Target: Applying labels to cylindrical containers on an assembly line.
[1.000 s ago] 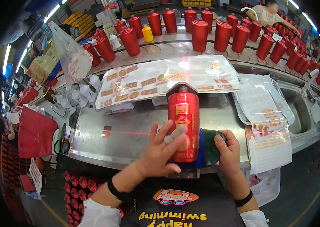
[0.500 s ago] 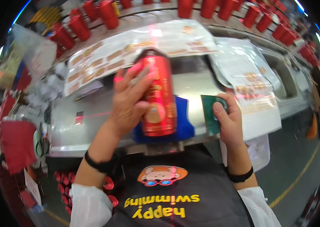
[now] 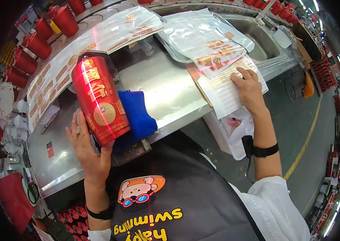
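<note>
Red canister: As it lies tilted before me, its lower end toward my body, the red canister [image 3: 103, 106] shows me gold characters and a round gold emblem; a red line of light runs along it.
Left grip: My left grip [image 3: 91, 154] is at the canister's lower left, fingers straight along that side, thumb spread apart by its bottom end.
Right grip: My right grip [image 3: 251, 90] is well apart from the canister, fingers bent over a white sheet of gold strips [image 3: 228, 88]; I cannot tell whether they pinch anything.
Blue cloth: The blue cloth [image 3: 141, 120] lies just right of the canister, at the near edge of the metal counter [image 3: 160, 86].
Gold-label sheets: One long label sheet [image 3: 111, 30] stretches beyond the canister; more clear sheets [image 3: 186, 30] lie over a tray [image 3: 172, 50], near the sink [image 3: 264, 48].
Below the counter: On my right stands a white bin [image 3: 228, 138].
</note>
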The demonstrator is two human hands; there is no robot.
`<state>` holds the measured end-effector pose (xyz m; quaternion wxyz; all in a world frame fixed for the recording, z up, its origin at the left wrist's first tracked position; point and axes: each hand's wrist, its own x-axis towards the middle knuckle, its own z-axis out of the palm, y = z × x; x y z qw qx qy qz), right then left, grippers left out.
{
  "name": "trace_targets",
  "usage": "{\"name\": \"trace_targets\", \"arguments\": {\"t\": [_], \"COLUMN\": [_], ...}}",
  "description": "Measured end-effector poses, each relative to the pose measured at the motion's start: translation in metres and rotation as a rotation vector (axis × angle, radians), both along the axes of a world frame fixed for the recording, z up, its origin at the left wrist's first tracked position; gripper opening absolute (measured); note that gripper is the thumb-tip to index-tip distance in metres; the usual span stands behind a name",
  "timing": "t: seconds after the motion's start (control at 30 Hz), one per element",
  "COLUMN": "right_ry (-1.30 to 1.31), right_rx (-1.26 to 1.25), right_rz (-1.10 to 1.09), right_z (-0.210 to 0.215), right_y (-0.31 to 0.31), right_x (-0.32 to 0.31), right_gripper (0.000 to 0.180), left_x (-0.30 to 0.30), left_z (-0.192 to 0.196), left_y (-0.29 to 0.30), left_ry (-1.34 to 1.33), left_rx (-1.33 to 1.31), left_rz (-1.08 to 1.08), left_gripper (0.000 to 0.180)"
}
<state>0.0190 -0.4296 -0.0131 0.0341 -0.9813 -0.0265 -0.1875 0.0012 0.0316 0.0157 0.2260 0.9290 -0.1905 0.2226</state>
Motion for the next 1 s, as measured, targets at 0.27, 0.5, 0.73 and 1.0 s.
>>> {"name": "trace_targets", "arguments": {"t": [0.27, 0.5, 0.73, 1.0], "right_ry": [-0.050, -0.084, -0.031, -0.102], "right_rx": [0.037, 0.159, -0.010, 0.159], "right_rz": [-0.045, 0.123, -0.017, 0.119], "right_z": [-0.002, -0.002, 0.000, 0.003], "right_y": [-0.002, -0.010, 0.001, -0.006], "right_x": [0.001, 0.009, -0.001, 0.002], "right_gripper": [0.023, 0.023, 0.025, 0.022], "left_x": [0.000, 0.003, 0.003, 0.003], "left_z": [0.010, 0.003, -0.017, -0.018], "left_y": [-0.005, -0.003, 0.000, -0.002], "left_ry": [-0.071, -0.049, 0.033, 0.038], "left_rx": [0.115, 0.028, -0.174, -0.200], "left_rz": [0.034, 0.010, -0.021, -0.031], "left_gripper": [0.081, 0.082, 0.085, 0.082]}}
